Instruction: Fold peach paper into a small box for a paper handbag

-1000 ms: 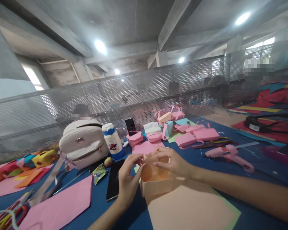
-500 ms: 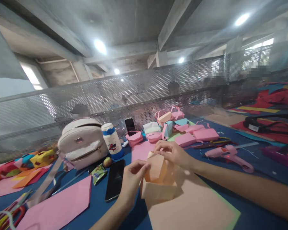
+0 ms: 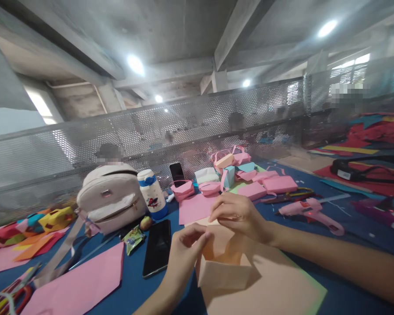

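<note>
In the head view, the left hand (image 3: 185, 251) and right hand (image 3: 241, 215) both grasp the peach paper box (image 3: 225, 274): the left fingers pinch its raised flap at the side, the right fingers its top edge. The box sits directly below them, over a peach sheet (image 3: 282, 282) on the desk (image 3: 132, 273). Its front wall is folded up and the inside stands open; the flap is not yet closed down, and no strap shows on it. Beyond the fingers lie pink paper bags (image 3: 280, 183) that look finished, some with straps. Right of the fingers is a pink glue gun (image 3: 310, 212), its red light glowing. Left of them, the snack packet (image 3: 133, 239) carries print too small to read; the bottle (image 3: 153, 197) bears a red figure, with no legible brand.
</note>
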`<action>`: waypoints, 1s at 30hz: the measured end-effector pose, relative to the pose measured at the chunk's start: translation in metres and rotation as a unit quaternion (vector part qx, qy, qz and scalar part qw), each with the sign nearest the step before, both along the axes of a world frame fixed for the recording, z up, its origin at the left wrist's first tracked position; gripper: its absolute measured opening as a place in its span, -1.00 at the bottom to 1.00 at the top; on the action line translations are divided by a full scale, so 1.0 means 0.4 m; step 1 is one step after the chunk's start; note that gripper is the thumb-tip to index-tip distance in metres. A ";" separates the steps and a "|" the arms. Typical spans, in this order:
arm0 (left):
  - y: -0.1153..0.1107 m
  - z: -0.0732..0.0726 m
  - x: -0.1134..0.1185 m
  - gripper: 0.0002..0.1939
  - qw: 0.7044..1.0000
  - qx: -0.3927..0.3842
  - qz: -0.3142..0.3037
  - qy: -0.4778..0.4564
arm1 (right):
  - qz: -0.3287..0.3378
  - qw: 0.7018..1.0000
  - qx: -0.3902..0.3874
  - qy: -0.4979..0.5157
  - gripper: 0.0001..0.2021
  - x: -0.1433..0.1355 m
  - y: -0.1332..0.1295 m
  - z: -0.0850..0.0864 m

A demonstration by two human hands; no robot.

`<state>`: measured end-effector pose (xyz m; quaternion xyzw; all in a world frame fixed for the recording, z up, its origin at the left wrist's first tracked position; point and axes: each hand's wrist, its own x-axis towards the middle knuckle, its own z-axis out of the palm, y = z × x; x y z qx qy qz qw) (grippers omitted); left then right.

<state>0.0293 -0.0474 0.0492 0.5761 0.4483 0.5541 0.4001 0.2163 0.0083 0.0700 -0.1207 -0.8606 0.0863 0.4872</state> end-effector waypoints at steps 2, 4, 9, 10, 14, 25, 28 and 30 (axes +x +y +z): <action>-0.001 -0.003 -0.002 -0.75 1.000 0.004 0.001 -0.001 | 0.004 1.000 0.007 -0.003 -0.85 0.000 0.000 0.001; -0.001 -0.007 -0.006 -0.76 1.000 0.010 0.001 0.004 | 0.011 1.000 0.010 -0.008 -0.87 0.000 0.001 0.002; -0.001 -0.017 -0.014 -0.75 0.998 0.049 0.014 0.023 | 0.017 0.999 0.026 -0.022 -0.89 0.000 0.003 0.010; -0.001 -0.018 -0.015 -0.75 0.998 0.055 0.016 0.022 | 0.016 0.999 0.027 -0.025 -0.90 0.001 0.003 0.013; -0.003 -0.019 -0.015 -0.74 0.997 0.068 0.018 0.026 | 0.007 0.999 0.021 -0.032 -0.88 0.001 0.002 0.017; -0.005 -0.004 -0.016 -0.70 0.995 0.047 -0.012 0.090 | 0.006 0.998 0.015 -0.056 -0.86 -0.007 -0.005 0.018; -0.012 0.006 -0.016 -0.68 0.991 0.055 -0.006 0.122 | 0.015 0.998 0.015 -0.064 -0.89 -0.008 -0.010 0.021; -0.014 0.011 -0.016 -0.66 0.991 0.060 0.003 0.123 | 0.020 0.997 0.015 -0.073 -0.90 -0.006 -0.013 0.025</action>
